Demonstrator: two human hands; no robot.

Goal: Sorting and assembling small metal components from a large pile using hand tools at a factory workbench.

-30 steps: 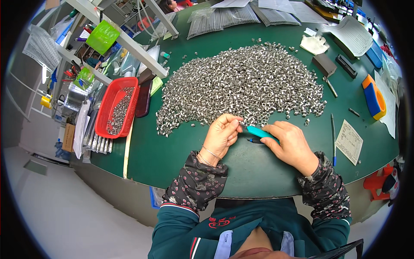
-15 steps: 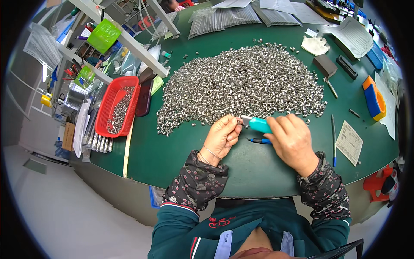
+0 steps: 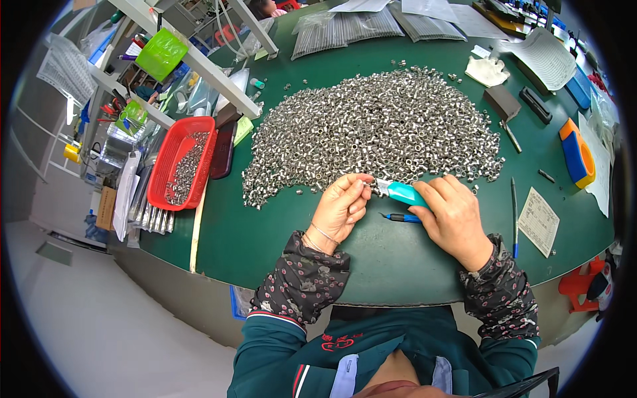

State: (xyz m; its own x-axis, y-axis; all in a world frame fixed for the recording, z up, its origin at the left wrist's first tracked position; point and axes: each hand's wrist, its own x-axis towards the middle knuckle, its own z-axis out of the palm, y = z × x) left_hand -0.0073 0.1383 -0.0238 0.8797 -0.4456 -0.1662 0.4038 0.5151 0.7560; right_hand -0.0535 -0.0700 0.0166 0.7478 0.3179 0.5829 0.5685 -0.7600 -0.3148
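Note:
My left hand (image 3: pixel 340 211) is closed, pinching a small metal ring (image 3: pixel 369 180) between thumb and forefinger; the fingers partly hide it. In my right hand (image 3: pixel 454 220) is a utility knife (image 3: pixel 406 194) with a teal handle, gripped between thumb and fingers. Its short metal blade points left and meets the ring, or comes very near it. Just beyond both hands spreads a wide heap of small metal rings (image 3: pixel 371 129). A blue and black pen-like tool (image 3: pixel 402 217) lies on the table below the knife.
On the left stands a red plastic basket (image 3: pixel 154 188) partly filled with metal rings, beside a dark tray (image 3: pixel 224 151). To the right lie a pen (image 3: pixel 514 219), a paper slip (image 3: pixel 539 221) and a blue-yellow tape dispenser (image 3: pixel 577 154). A white glove (image 3: pixel 486 71) rests at the back.
The knife has turned in my right hand, its blade end tilting slightly and more of its teal handle showing. My left hand stays in nearly the same place, still pinching.

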